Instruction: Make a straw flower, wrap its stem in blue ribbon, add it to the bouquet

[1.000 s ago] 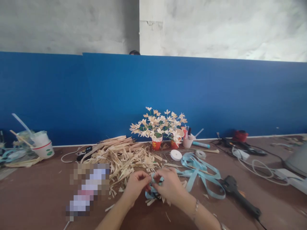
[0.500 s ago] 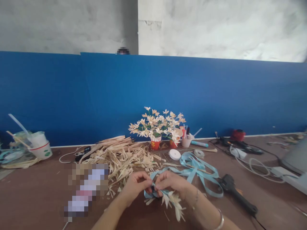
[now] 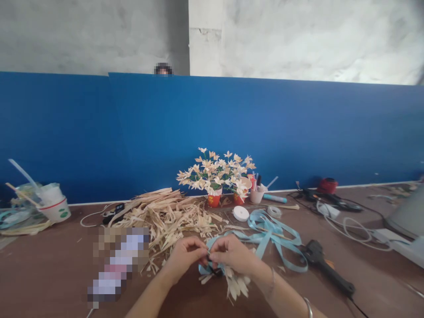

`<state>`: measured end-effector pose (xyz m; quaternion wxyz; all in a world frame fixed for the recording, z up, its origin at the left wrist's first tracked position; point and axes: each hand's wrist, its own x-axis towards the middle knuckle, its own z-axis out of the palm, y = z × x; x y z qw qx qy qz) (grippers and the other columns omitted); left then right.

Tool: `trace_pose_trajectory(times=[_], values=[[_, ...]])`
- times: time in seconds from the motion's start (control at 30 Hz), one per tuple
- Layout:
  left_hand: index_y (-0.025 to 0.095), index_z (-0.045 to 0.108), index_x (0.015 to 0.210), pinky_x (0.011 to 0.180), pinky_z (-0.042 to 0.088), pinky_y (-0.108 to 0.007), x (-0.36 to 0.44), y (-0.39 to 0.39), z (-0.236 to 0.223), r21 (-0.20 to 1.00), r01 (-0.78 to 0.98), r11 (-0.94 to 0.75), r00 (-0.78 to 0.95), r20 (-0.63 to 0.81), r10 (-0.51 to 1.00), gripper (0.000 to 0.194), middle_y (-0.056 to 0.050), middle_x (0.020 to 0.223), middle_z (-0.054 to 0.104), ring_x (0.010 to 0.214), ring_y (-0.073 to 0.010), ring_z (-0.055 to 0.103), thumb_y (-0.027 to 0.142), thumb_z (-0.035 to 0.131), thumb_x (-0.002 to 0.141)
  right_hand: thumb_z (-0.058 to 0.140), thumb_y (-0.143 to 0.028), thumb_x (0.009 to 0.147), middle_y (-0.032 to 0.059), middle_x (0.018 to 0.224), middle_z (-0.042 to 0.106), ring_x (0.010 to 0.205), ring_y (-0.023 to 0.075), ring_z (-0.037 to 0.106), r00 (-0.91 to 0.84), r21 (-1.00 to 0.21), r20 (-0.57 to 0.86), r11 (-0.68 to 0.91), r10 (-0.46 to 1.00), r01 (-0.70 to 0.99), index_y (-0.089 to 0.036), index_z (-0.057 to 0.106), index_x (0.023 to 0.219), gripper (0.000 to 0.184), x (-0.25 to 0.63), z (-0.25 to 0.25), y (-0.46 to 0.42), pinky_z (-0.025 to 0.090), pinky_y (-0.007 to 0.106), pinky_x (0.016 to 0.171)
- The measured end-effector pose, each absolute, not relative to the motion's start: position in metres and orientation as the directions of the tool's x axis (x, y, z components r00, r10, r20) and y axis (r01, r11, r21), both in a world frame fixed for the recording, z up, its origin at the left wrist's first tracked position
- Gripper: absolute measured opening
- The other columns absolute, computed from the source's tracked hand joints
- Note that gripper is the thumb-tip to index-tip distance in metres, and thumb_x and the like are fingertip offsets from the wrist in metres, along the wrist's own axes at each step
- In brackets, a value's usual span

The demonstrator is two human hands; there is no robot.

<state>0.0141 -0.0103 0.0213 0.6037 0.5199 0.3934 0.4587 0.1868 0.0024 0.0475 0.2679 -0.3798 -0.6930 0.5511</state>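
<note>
The fingers of my left hand (image 3: 186, 258) are pinched on the thin stem of a spray of pale husk-like flowers (image 3: 237, 286). Close beside it, my right hand (image 3: 234, 255) also grips the stem, and the blooms hang out beneath its wrist. My fingertips hide most of the stem, and a small dark piece shows between them that I cannot make out. Light blue ribbon (image 3: 269, 240) lies in loops behind my right hand, and some of it shows under my fingers. Dry husk strips (image 3: 175, 216) are heaped beyond my left hand.
Potted husk flowers (image 3: 215, 176) stand against the blue partition (image 3: 99, 132), near a white roll (image 3: 241, 213) and a pen cup (image 3: 257, 195). A black glue gun (image 3: 327, 269) lies at right, cables (image 3: 347, 232) behind it. A paper bowl (image 3: 56, 210) stands far left. A person's head shows over the partition.
The flower spray has swung down and a little left beneath my right wrist. My right hand has turned slightly; both hands keep their pinch close together.
</note>
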Motion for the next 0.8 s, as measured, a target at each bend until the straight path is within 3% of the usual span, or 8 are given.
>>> trace_pose_trajectory(times=[0.17, 0.3, 0.43, 0.53, 0.6, 0.7, 0.8], values=[[0.013, 0.060, 0.064, 0.054, 0.041, -0.022, 0.013, -0.013, 0.022, 0.967, -0.248, 0.052, 0.341, 0.037, 0.939, 0.021, -0.001, 0.054, 0.061, 0.051, -0.0111, 0.055, 0.032, 0.070, 0.064, 0.068, -0.030, 0.062, 0.0014, 0.056, 0.062, 0.054, 0.0090, 0.052, -0.716, -0.951, -0.199, -0.307, 0.669, -0.023, -0.011, 0.065, 0.060, 0.019, 0.189, 0.035, 0.007, 0.034, 0.019, 0.051], [0.013, 0.059, 0.062, 0.055, 0.040, -0.022, 0.014, -0.016, 0.025, 0.968, -0.251, 0.018, 0.355, 0.075, 0.932, 0.022, -0.001, 0.056, 0.061, 0.052, -0.0102, 0.053, 0.032, 0.069, 0.066, 0.069, -0.030, 0.061, 0.0023, 0.056, 0.062, 0.055, 0.0105, 0.054, -0.757, -0.921, -0.218, -0.387, 0.616, -0.049, -0.010, 0.066, 0.065, 0.021, 0.188, 0.030, 0.006, 0.035, 0.019, 0.052], [0.012, 0.059, 0.061, 0.054, 0.040, -0.022, 0.014, -0.014, 0.025, 0.974, -0.227, 0.023, 0.300, 0.047, 0.953, 0.025, 0.000, 0.052, 0.059, 0.050, -0.0102, 0.052, 0.035, 0.071, 0.063, 0.062, -0.037, 0.070, 0.0022, 0.061, 0.065, 0.056, 0.0103, 0.054, -0.636, -0.984, -0.179, -0.131, 0.750, 0.123, -0.012, 0.065, 0.066, 0.026, 0.191, 0.036, 0.012, 0.039, 0.022, 0.057], [0.013, 0.058, 0.061, 0.053, 0.041, -0.022, 0.015, -0.012, 0.023, 0.979, -0.199, 0.043, 0.217, 0.002, 0.976, 0.027, 0.001, 0.049, 0.058, 0.047, -0.0103, 0.052, 0.037, 0.071, 0.061, 0.058, -0.038, 0.073, 0.0015, 0.067, 0.066, 0.060, 0.0111, 0.055, -0.476, -0.958, -0.047, 0.096, 0.878, 0.272, -0.014, 0.064, 0.069, 0.025, 0.190, 0.041, 0.013, 0.040, 0.022, 0.059], [0.013, 0.058, 0.060, 0.052, 0.041, -0.023, 0.017, -0.011, 0.022, 0.987, -0.156, 0.040, 0.180, -0.012, 0.984, 0.027, 0.001, 0.048, 0.059, 0.047, -0.0107, 0.052, 0.037, 0.070, 0.061, 0.061, -0.030, 0.069, 0.0011, 0.071, 0.067, 0.064, 0.0124, 0.056, -0.421, -0.907, 0.058, 0.224, 0.905, 0.357, -0.015, 0.064, 0.073, 0.015, 0.186, 0.042, 0.010, 0.041, 0.022, 0.061], [0.014, 0.058, 0.059, 0.052, 0.042, -0.023, 0.018, -0.011, 0.022, 0.995, -0.087, 0.042, 0.153, -0.029, 0.988, 0.025, 0.001, 0.047, 0.060, 0.046, -0.0113, 0.052, 0.037, 0.068, 0.062, 0.061, -0.018, 0.064, -0.0004, 0.065, 0.065, 0.065, 0.0129, 0.056, -0.372, -0.753, 0.220, 0.399, 0.902, 0.523, -0.017, 0.063, 0.063, 0.002, 0.178, 0.043, -0.001, 0.040, 0.024, 0.068], [0.014, 0.060, 0.060, 0.053, 0.043, -0.024, 0.017, -0.009, 0.022, 0.999, -0.038, 0.031, 0.161, -0.025, 0.987, 0.023, 0.000, 0.048, 0.060, 0.047, -0.0119, 0.053, 0.035, 0.068, 0.062, 0.057, -0.015, 0.066, -0.0015, 0.060, 0.063, 0.064, 0.0128, 0.055, -0.350, -0.644, 0.306, 0.463, 0.885, 0.609, -0.017, 0.061, 0.057, 0.010, 0.175, 0.046, -0.008, 0.037, 0.027, 0.074]])
